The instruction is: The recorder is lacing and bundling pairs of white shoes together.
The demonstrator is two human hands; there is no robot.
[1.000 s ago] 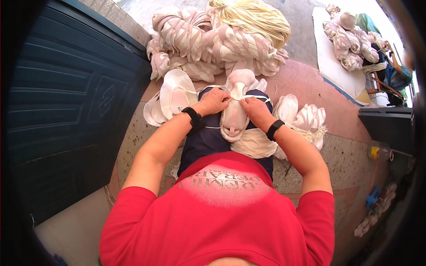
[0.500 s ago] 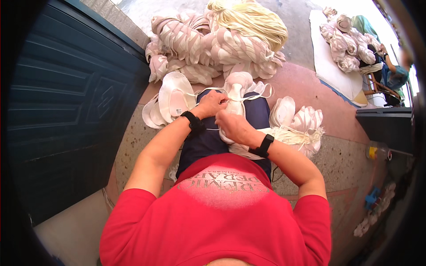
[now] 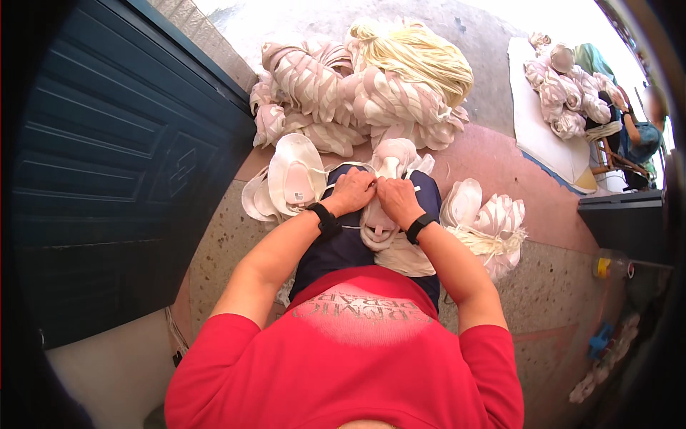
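A pale pink and white shoe upper [image 3: 393, 151] lies lengthwise across my lap, its padded collar toward me. My left hand [image 3: 352, 190] and my right hand [image 3: 399, 200] meet over its eyelet area, fingertips almost touching. Both are closed in a pinch on a flat white shoelace [image 3: 345, 164]. One strand loops out to the left, and a short end sticks out beside my right hand. The exact spot where the fingertips grip is hidden by the fingers.
Left of my knees lean several white shoe uppers [image 3: 295, 171]; at right sits another bundle of uppers [image 3: 500, 218] with laces. Ahead is a large pile of tied uppers [image 3: 307, 79] topped by a cream lace hank [image 3: 421, 57]. A dark blue door [image 3: 128, 164] stands left. Another person [image 3: 636, 136] sits far right.
My right hand has moved forward along the upper to meet my left hand, uncovering the collar. The loose lace loop on the right has been drawn in. The whole view has shifted slightly.
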